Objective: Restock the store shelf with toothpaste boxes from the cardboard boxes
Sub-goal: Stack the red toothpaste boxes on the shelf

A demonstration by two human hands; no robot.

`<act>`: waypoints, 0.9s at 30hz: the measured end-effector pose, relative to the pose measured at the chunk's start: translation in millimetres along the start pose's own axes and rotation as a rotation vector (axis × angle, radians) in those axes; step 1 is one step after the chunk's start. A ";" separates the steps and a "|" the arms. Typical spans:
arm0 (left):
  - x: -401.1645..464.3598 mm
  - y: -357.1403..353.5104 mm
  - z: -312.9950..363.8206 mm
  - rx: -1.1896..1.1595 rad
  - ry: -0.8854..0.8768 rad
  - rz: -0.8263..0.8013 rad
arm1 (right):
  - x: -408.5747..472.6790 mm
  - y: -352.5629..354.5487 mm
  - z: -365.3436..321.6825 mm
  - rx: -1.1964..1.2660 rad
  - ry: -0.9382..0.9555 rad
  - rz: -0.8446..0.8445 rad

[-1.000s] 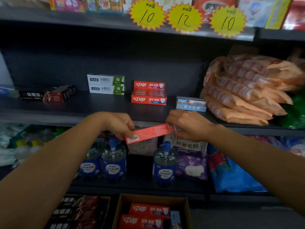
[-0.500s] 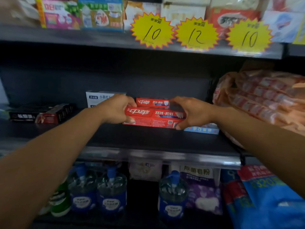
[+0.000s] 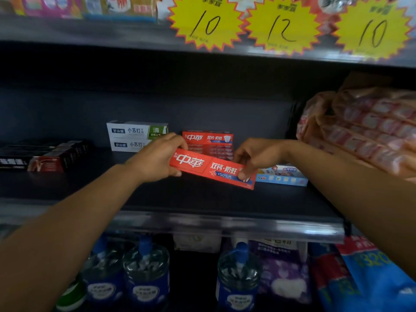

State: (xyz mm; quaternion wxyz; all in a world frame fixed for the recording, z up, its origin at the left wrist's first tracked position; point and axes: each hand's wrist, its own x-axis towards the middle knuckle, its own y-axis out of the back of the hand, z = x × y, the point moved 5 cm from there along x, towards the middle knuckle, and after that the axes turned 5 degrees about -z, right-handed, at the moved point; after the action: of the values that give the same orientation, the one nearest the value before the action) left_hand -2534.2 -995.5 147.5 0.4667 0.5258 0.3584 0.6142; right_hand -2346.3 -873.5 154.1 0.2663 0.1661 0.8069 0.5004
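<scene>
While tilted, red toothpaste box [image 3: 210, 168] between left hand [image 3: 155, 162] and right hand [image 3: 255, 157].

— What is seen above the dark shelf?

— Three yellow price stars [image 3: 284, 25], marked 10, 12 and 10, are fixed to the upper ledge; blurred packets [image 3: 74, 6] are ranged behind them.

— And to the right?

— Orange-pink wrapped packs [image 3: 369, 129] are piled in a slanting stack.

— Below?

— Clear pump bottles [image 3: 146, 273] with blue labels are lined up at the left and centre, a purple bag [image 3: 283, 273] is set beside them, and blue bags [image 3: 378, 278] are placed at the far right.
</scene>
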 end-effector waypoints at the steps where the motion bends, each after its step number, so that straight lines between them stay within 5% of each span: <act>1: 2.7 -3.4 -3.6 -0.033 0.024 -0.035 | 3.1 0.7 0.4 -0.009 0.003 0.021; 9: 27.2 -28.7 -31.0 -0.198 0.146 -0.190 | 33.5 -0.9 13.7 -0.177 -0.001 0.158; 27: 160.1 -38.1 -93.9 -0.005 0.193 0.042 | 151.9 69.5 58.4 -0.405 -0.027 0.507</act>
State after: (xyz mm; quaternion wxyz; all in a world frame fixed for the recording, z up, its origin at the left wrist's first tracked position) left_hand -2620.6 -826.9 144.0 0.4186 0.4703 0.3889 0.6725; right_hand -2433.3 -719.5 155.5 0.1715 0.3120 0.6203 0.6989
